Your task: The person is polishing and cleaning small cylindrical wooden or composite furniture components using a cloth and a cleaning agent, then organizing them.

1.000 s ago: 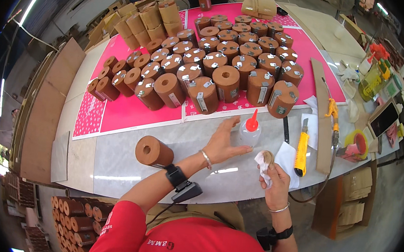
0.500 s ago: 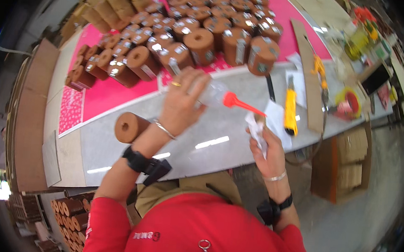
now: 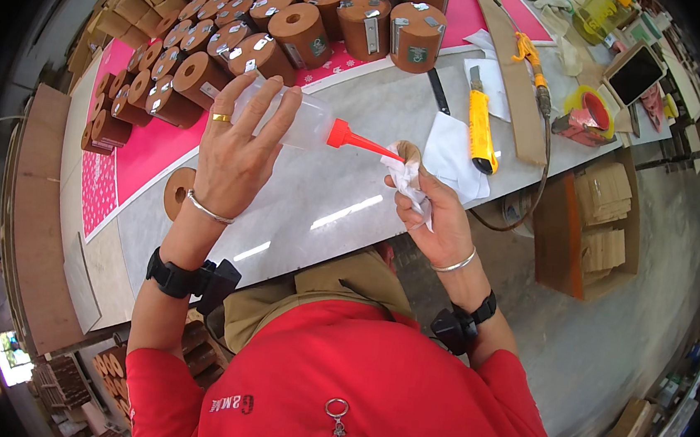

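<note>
Leaning almost level above the worktop (image 3: 311, 186), the bottle (image 3: 310, 123) is pointing its red spout (image 3: 365, 143) at the cloth (image 3: 407, 183), though whether the tip is touching is hard to tell. The left hand's (image 3: 240, 144) fingers are gripping the bottle; the right hand's (image 3: 443, 218) fingers are pinching the cloth. Beyond, a yellow knife (image 3: 481, 130) is lying rightward and brown cylinders (image 3: 416, 41) are standing crowded on a pink sheet (image 3: 141, 149)

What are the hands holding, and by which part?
The left hand grips a translucent squeeze bottle by its body, behind the red nozzle. The right hand pinches a bunched white cloth, apparently near its middle.
</note>
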{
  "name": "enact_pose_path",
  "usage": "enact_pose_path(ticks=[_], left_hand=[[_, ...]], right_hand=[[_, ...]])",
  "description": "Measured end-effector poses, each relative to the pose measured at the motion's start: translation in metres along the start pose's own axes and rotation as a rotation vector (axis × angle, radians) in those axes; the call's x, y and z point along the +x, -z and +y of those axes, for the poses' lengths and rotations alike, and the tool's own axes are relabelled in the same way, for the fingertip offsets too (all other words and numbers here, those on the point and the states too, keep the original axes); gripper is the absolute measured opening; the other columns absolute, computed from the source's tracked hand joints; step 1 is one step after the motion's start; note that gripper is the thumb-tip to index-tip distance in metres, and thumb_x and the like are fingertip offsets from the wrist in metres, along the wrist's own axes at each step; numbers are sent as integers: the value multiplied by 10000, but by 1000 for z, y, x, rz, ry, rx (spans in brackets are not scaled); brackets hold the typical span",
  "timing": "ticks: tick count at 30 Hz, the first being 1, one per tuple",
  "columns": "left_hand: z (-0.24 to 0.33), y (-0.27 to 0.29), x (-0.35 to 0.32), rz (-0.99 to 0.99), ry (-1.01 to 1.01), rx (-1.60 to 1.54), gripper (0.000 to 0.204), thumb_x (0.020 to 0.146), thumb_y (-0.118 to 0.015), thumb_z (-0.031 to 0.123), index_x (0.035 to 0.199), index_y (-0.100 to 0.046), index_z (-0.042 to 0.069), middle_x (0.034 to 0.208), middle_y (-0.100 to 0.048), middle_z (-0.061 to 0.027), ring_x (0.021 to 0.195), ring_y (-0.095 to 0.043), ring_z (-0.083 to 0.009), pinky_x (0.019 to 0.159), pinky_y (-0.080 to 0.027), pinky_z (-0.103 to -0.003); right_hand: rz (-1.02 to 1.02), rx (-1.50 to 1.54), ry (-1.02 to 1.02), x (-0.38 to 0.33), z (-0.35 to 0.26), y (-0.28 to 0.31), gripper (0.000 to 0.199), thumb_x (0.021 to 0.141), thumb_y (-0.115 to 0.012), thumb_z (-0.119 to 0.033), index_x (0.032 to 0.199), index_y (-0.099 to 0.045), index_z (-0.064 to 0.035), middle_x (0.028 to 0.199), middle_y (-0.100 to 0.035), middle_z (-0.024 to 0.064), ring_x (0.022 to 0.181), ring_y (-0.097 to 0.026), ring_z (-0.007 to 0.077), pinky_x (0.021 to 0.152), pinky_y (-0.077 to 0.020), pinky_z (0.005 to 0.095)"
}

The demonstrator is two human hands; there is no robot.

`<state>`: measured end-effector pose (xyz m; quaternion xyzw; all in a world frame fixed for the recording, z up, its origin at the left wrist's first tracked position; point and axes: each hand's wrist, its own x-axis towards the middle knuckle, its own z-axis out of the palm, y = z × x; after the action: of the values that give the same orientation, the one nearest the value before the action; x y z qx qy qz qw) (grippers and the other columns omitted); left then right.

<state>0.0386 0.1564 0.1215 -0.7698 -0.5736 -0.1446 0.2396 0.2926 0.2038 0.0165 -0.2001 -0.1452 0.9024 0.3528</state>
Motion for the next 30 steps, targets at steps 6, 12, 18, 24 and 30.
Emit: enact_pose_path(ticks=[6,12,18,24,30], left_hand=[[0,5,2,-23,-55,86,561,672,-637,-34,1209,-593,118,1229,-555,-64,1159,-487,-316,927,-453,-403],[2,10,4,5,-106,155,528,684,-628,-20,1189,-600,131,1212,-555,-46,1152,-487,-300,910,-463,-397],[5,15,11,32,-151,192,449,716,-642,58,1155,-605,145,1191,-550,-26,1145,-489,-292,881,-474,-392],[4,26,16,7,-159,193,473,685,-648,-1,1147,-636,99,1202,-589,-75,1141,-511,-326,930,-467,-395],[6,17,16,15,-222,165,373,721,-611,76,1094,-628,59,1166,-551,-93,1113,-507,-343,908,-485,-435]], right_hand=[[-3,18,-35,0,5,2,419,973,-465,-171,1350,-413,5,1044,-593,179,696,-518,104,517,-398,175],[-18,16,-45,-2,9,0,415,972,-470,-171,1346,-420,0,1038,-595,177,686,-514,102,520,-401,175],[-37,45,-60,1,10,3,378,971,-479,-172,1305,-478,5,1027,-612,156,691,-521,104,537,-410,180],[-8,-13,-57,3,11,-4,378,967,-483,-187,1298,-494,-6,1009,-611,131,682,-499,96,545,-395,175],[37,11,-83,3,14,7,397,967,-428,-141,1347,-459,-29,1025,-593,135,669,-490,90,526,-378,172]])
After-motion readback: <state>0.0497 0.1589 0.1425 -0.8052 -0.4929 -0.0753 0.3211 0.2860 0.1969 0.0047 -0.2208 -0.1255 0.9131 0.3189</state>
